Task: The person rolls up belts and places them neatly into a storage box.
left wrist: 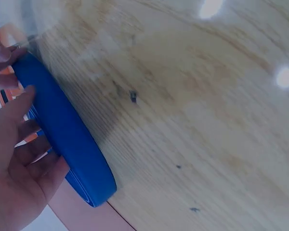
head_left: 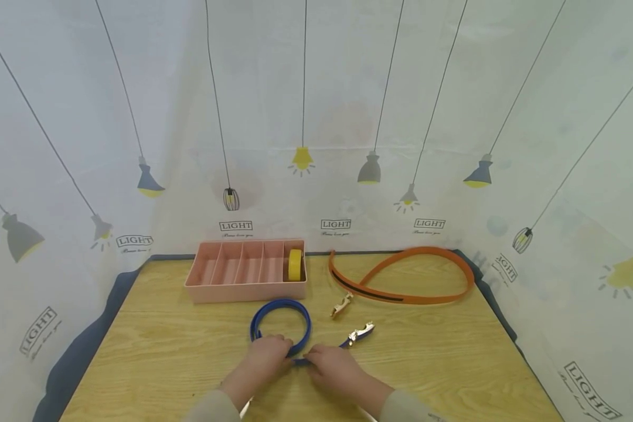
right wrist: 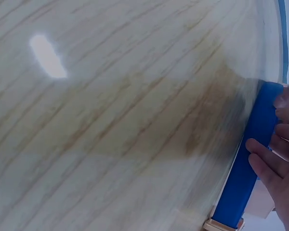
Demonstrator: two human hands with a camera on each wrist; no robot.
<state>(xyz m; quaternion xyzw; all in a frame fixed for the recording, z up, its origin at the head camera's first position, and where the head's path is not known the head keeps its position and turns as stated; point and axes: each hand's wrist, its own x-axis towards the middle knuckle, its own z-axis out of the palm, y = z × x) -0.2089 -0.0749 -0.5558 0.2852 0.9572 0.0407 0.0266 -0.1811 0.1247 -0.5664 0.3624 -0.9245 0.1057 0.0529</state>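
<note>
A blue belt (head_left: 285, 303) stands on its edge on the wooden table, part of it wound into a round coil. My left hand (head_left: 264, 360) holds the near left of that coil; in the left wrist view its fingers (left wrist: 53, 175) lie against the blue band (left wrist: 72, 130). To its right, my right hand (head_left: 337, 369) grips the straight length leading to the gold buckle (head_left: 360, 334). The right wrist view has the fingers (right wrist: 265, 156) on both sides of this strap (right wrist: 236, 192), with the buckle's edge (right wrist: 221, 225) at the bottom.
Behind the coil sits a pink divided box (head_left: 248, 291) with a yellow roll (head_left: 295, 265) in its right compartment. An orange belt (head_left: 427, 299) lies in a loop at the back right, its gold buckle (head_left: 341, 306) towards me. Printed cloth (head_left: 337, 117) encloses the table (head_left: 427, 357).
</note>
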